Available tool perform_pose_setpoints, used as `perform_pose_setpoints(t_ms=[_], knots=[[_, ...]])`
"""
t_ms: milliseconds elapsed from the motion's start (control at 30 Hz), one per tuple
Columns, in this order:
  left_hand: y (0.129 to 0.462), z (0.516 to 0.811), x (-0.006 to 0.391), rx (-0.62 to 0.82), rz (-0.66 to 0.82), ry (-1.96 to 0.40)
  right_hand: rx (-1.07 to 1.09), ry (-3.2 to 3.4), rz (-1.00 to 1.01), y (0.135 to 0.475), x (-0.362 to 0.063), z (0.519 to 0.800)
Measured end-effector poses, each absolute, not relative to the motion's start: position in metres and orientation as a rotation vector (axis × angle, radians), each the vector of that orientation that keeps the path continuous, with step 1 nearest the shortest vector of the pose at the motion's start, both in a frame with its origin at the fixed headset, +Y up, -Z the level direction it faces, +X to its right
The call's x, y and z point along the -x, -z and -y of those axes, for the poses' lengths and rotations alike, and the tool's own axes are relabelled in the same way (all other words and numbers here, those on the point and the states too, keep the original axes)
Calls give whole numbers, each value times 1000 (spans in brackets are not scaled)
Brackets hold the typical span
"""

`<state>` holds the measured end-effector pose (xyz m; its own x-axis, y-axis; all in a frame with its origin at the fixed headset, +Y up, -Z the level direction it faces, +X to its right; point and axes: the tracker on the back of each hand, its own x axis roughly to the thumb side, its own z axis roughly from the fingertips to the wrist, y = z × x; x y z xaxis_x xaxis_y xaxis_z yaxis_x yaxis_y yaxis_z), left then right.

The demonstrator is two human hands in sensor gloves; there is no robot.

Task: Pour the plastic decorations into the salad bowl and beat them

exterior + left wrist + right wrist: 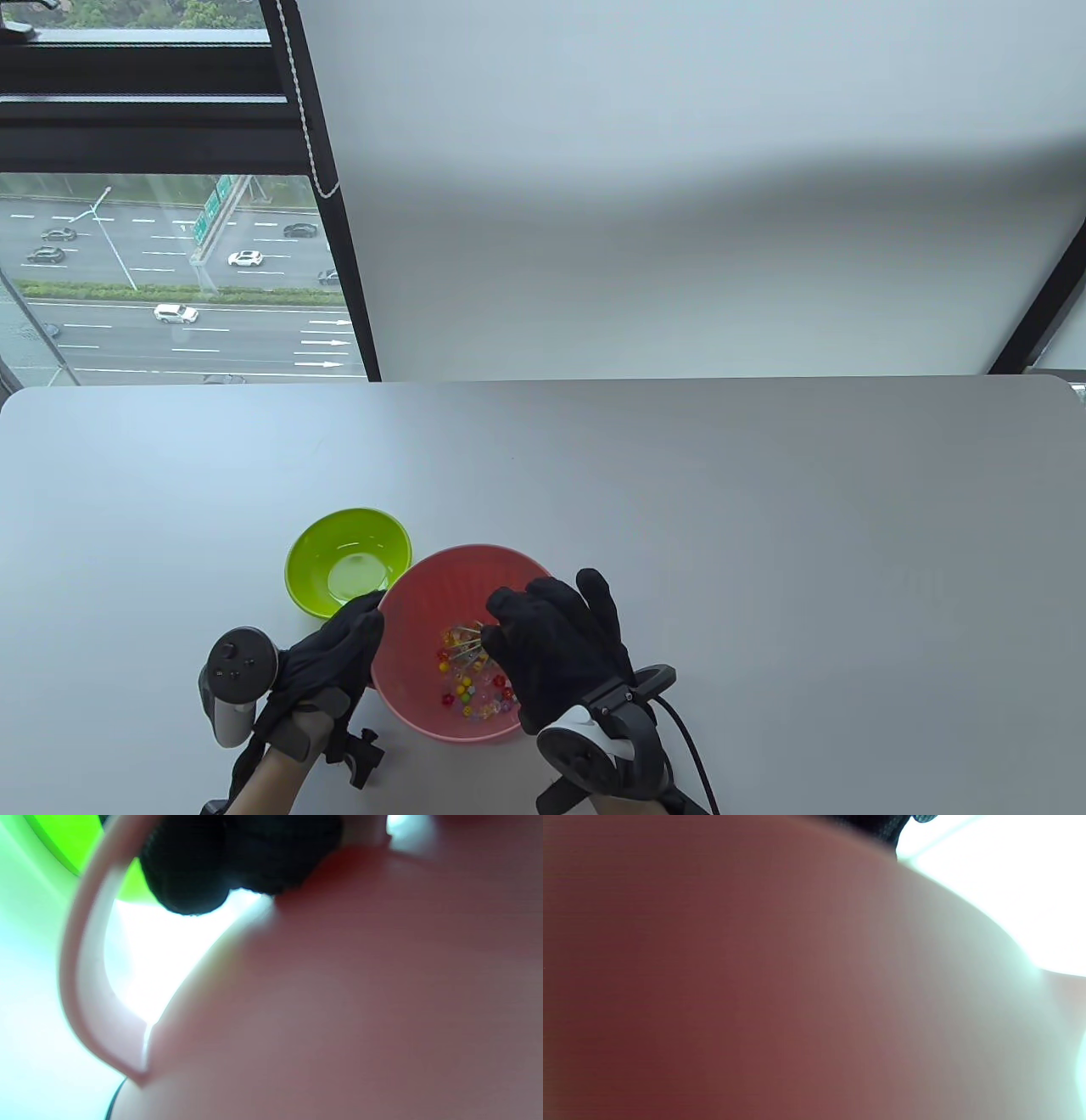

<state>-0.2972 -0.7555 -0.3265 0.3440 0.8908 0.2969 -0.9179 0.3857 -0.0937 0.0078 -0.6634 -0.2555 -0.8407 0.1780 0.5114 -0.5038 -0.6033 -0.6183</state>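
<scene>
The pink salad bowl (475, 556) stands near the table's front edge. Small coloured plastic decorations (475, 692) lie on its bottom. Thin metal whisk wires (465, 643) reach down among them. My right hand (543, 632) hovers over the bowl's right half with its fingers curled around the whisk's handle, which the glove hides. My left hand (361, 624) grips the bowl's left rim. In the left wrist view the gloved fingers (237, 857) curl over the pink rim (80, 984). The right wrist view is filled by the blurred pink bowl wall (755, 963).
An empty green bowl (310, 560) sits just left of and behind the pink one, almost touching it; its edge shows as a green patch (55, 840) in the left wrist view. A window and a wall rise beyond the table's far edge.
</scene>
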Motion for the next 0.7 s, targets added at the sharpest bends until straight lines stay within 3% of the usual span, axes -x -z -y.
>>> perform_pose_setpoints(t_ms=[367,700], knots=[[327,756,297,-96,322,-1177,-576,-2510,1231,253,-11,659],[327,756,297,-95,323,-1177,-539,-2486,1160,254,-18,657]])
